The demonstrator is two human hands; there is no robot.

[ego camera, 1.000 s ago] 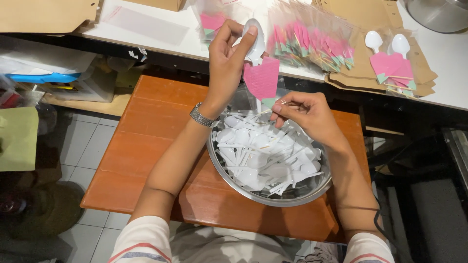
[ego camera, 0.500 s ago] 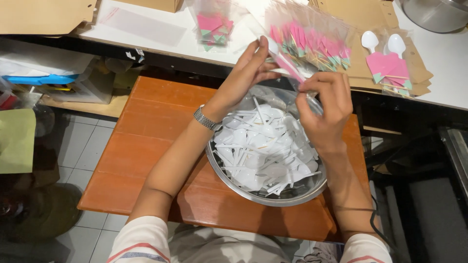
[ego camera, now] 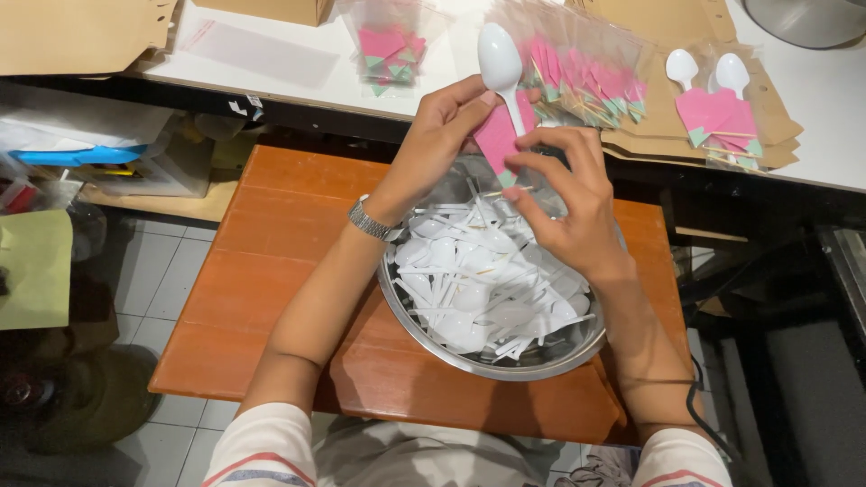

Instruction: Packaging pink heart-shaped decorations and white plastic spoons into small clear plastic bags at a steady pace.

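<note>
My left hand (ego camera: 442, 135) holds a clear packet with a pink napkin (ego camera: 499, 137) inside, raised above the bowl. A white plastic spoon (ego camera: 502, 68) stands upright in the packet, bowl end up. My right hand (ego camera: 564, 194) pinches the packet's lower part from the right. Beneath both hands sits a round metal bowl (ego camera: 505, 361) full of several white plastic spoons (ego camera: 478, 280), on an orange wooden stool (ego camera: 271, 252). A metal watch (ego camera: 372, 221) is on my left wrist.
A white table (ego camera: 298, 63) at the back carries a row of filled clear packets (ego camera: 586, 81), a small pile of pink packets (ego camera: 390, 41), two finished spoon packets (ego camera: 713, 104) on brown paper bags (ego camera: 776, 135), and flat cardboard (ego camera: 72, 32). Tiled floor lies left.
The packet was lowered to the row of packets half a second ago and now is raised again, with a white spoon standing in it. Both hands have closed in on it.
</note>
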